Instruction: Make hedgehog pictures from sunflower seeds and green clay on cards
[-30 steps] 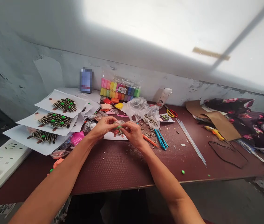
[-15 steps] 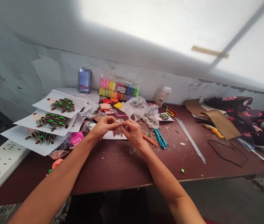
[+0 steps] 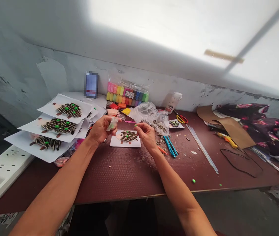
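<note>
My left hand [image 3: 101,130] is closed around a small clear plastic bag [image 3: 113,123] with something pale green inside. A bit of green clay [image 3: 135,125] is pinched between the fingertips of my right hand [image 3: 145,134]. Between and just below the hands lies a white card [image 3: 116,142] bearing a hedgehog shape [image 3: 129,136] of striped seeds, with green dots on it and brown pieces at its lower edge. Loose seeds [image 3: 159,139] are scattered right of my right hand, partly under a clear bag [image 3: 145,111].
Stacked hedgehog cards [image 3: 55,148] lie left, beside a power strip [image 3: 4,167]. Colored clay packs [image 3: 127,95] and a white bottle [image 3: 173,102] stand at the back. A blue cutter [image 3: 170,146], scissors [image 3: 181,118], clear sticks [image 3: 202,149] and a glue gun [image 3: 228,140] lie right.
My hands have moved apart, the left one drawing back left with the bag. The right hand now pinches green clay, and the card between them shows more fully.
</note>
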Demonstrator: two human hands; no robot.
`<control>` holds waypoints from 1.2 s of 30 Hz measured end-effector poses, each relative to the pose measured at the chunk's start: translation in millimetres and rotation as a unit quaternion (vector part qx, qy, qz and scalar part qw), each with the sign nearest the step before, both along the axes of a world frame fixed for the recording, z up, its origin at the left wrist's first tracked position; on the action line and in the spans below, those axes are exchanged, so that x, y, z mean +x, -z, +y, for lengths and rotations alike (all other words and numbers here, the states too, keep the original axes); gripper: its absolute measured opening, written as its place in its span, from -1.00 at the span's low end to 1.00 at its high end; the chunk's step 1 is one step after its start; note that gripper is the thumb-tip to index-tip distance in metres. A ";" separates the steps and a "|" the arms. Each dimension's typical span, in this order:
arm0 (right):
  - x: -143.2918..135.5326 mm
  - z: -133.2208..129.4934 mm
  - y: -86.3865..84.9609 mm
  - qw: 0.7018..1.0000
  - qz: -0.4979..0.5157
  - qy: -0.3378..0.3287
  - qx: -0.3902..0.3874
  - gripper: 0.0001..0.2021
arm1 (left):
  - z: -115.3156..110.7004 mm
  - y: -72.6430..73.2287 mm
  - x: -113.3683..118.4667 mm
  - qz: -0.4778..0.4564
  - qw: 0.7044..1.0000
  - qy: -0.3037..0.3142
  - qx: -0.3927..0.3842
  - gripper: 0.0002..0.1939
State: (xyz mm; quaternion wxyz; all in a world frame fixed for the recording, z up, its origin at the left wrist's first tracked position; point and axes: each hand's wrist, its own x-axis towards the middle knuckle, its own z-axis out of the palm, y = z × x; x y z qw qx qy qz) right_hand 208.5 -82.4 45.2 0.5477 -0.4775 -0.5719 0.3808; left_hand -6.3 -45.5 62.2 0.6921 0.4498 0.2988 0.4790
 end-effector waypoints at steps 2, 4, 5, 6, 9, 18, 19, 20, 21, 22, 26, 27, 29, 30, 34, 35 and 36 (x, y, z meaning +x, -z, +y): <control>-0.8 -0.4 0.8 1.000 0.013 -0.014 -0.012 -0.71 | -0.9 2.2 3.4 0.029 0.999 0.019 -0.008 -0.60; -2.9 -1.8 0.8 1.000 0.014 -0.026 -0.012 -0.72 | -2.7 5.3 8.7 0.056 0.997 0.049 -0.018 -0.58; -4.0 -2.6 0.7 0.999 0.012 -0.030 -0.011 -0.72 | -4.1 6.7 11.7 0.064 0.995 0.068 -0.022 -0.59; -5.1 -3.2 0.7 0.999 0.009 -0.033 -0.010 -0.71 | -5.7 7.8 14.7 0.062 0.994 0.081 -0.025 -0.60; -7.4 -4.6 1.0 1.000 -0.002 -0.025 -0.001 -0.69 | -11.8 8.7 22.0 0.067 0.992 0.100 -0.027 -0.62; -12.7 -10.4 -0.6 0.996 -0.069 -0.017 0.050 -0.75 | -17.5 8.2 25.2 0.131 0.978 0.162 -0.011 -0.56; -12.6 -10.9 -1.5 0.995 -0.077 -0.020 0.059 -0.77 | -16.9 9.1 25.2 0.131 0.978 0.163 -0.009 -0.55; -12.5 -11.2 -2.6 0.994 -0.081 -0.027 0.069 -0.79 | -16.4 10.0 25.2 0.128 0.979 0.160 -0.008 -0.55; -12.1 -11.4 -3.6 0.993 -0.083 -0.039 0.079 -0.81 | -16.0 10.8 25.3 0.124 0.980 0.153 -0.009 -0.54; -11.8 -11.5 -4.5 0.992 -0.082 -0.053 0.086 -0.83 | -15.7 11.3 25.4 0.116 0.983 0.144 -0.010 -0.54; -11.9 -11.4 -5.2 0.991 -0.063 -0.089 0.078 -0.81 | -15.8 10.8 25.7 0.075 0.991 0.109 -0.023 -0.54; -12.3 -11.3 -4.7 0.992 -0.057 -0.089 0.063 -0.79 | -16.0 10.2 25.7 0.070 0.992 0.107 -0.026 -0.54; -13.0 -11.2 -3.6 0.995 -0.042 -0.082 0.027 -0.72 | -16.5 8.6 25.5 0.067 0.992 0.106 -0.028 -0.57; -13.2 -11.2 -3.3 0.996 -0.034 -0.075 0.016 -0.70 | -16.7 7.9 25.4 0.068 0.992 0.105 -0.027 -0.60; -11.8 -12.1 -5.3 0.999 -0.024 -0.036 0.020 -0.78 | -16.1 5.6 24.9 0.074 0.992 0.100 -0.025 -0.64; -11.2 -12.4 -6.1 0.999 -0.031 -0.029 0.025 -0.79 | -15.6 5.6 24.5 0.077 0.991 0.103 -0.024 -0.64; -10.8 -12.6 -6.6 0.998 -0.042 -0.025 0.032 -0.80 | -14.9 5.8 23.9 0.080 0.991 0.108 -0.022 -0.64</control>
